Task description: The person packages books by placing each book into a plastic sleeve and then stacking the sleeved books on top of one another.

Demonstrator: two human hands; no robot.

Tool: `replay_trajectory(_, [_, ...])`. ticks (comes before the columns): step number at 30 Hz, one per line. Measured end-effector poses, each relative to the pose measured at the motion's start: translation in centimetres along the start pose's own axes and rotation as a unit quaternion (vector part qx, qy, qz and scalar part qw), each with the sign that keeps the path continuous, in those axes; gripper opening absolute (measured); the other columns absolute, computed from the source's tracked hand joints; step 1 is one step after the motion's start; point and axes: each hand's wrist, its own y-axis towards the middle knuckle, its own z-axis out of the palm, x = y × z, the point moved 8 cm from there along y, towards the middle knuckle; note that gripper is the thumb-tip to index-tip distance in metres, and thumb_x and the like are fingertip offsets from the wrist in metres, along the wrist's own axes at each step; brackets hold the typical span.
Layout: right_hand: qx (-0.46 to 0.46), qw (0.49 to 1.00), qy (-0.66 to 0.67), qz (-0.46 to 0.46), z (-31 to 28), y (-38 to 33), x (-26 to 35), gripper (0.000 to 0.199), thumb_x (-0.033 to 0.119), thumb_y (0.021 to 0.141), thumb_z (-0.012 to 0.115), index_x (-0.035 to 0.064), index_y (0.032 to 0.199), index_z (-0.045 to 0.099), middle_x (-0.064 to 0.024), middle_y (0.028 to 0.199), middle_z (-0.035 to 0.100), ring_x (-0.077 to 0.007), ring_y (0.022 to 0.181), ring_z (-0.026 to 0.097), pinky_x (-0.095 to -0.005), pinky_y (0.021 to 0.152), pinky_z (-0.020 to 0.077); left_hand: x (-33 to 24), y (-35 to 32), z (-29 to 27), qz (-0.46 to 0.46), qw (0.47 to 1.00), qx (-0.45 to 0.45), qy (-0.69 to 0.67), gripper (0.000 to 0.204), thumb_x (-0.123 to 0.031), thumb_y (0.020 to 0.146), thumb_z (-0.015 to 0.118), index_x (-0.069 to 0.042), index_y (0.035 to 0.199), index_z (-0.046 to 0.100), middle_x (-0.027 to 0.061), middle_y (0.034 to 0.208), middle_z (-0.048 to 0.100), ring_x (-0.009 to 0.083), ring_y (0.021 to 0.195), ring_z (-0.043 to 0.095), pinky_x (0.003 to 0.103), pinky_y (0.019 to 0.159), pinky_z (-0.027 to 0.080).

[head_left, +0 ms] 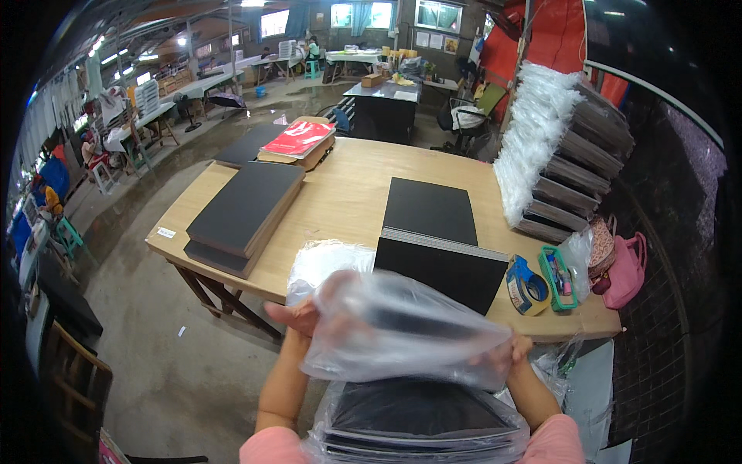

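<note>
Both my hands hold a clear plastic bag (pixel 402 325) in front of me, above a stack of bagged black sheets (pixel 421 421) near my lap. My left hand (pixel 297 315) grips the bag's left edge with fingers spread behind the film. My right hand (pixel 510 352) pinches the bag's right edge and is mostly hidden by the plastic. A dark sheet shows faintly through the bag. On the wooden table (pixel 348 201) just beyond lie a black sheet (pixel 429 209) and a black sheet with a metal ruler (pixel 440 241) across its far edge.
A pile of clear bags (pixel 325 263) lies on the table's near edge. A blue tape dispenser (pixel 527 284) and green tray (pixel 558 277) sit to the right. Black board stacks (pixel 243 213) stand left, a red book (pixel 297 139) behind. Bagged stacks (pixel 564 155) and a pink bag (pixel 622 271) are at right.
</note>
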Motion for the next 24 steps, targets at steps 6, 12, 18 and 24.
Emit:
replay_trajectory(6, [-0.45,0.745,-0.49,-0.052,-9.1,-4.1,6.0,0.019,0.001,0.074,0.061,-0.0027,0.092,0.066,-0.008,0.081,0.056,-0.0115,0.059,0.052,-0.0243,0.05,0.0431,-1.0,5.7,-1.0,-0.012,0.578,-0.249,0.777,0.059,-0.021,0.071,0.073,-0.022,0.127,0.054,0.0106,0.094,0.053,0.021,0.065,0.055,0.034,0.055,0.044])
replay_trajectory(12, [-0.386,0.522,-0.743,-0.161,-2.9,0.3,9.5,0.019,-0.005,0.074,0.056,-0.0038,0.089,0.068,-0.0084,0.093,0.053,-0.0106,0.076,0.051,-0.021,0.055,0.0388,-3.7,6.0,6.8,0.1,0.456,-0.141,0.873,0.041,-0.013,0.074,0.069,-0.021,0.114,0.064,0.0062,0.092,0.049,0.0207,0.062,0.051,0.032,0.051,0.039])
replay_trajectory(18, [-0.379,0.759,-0.524,0.079,-3.0,-1.6,9.1,0.009,0.002,0.072,0.061,-0.0032,0.076,0.067,-0.0063,0.067,0.06,-0.013,0.06,0.055,-0.0244,0.055,0.041,-0.9,2.9,1.9,-0.229,0.901,-0.09,0.357,0.019,-0.013,0.083,0.063,0.003,0.093,0.066,0.0024,0.088,0.06,0.01,0.069,0.05,0.025,0.057,0.039])
replay_trajectory(24, [-0.361,0.915,-0.042,0.176,-8.4,-9.6,1.4,0.028,0.021,0.082,0.066,-0.0028,0.097,0.064,-0.0133,0.092,0.066,-0.0196,0.081,0.063,-0.0321,0.074,0.0504,8.1,-4.0,-3.5,-0.395,0.904,-0.154,-0.063,0.017,-0.02,0.091,0.059,-0.004,0.088,0.063,-0.0034,0.074,0.054,0.0047,0.055,0.043,0.019,0.047,0.031])
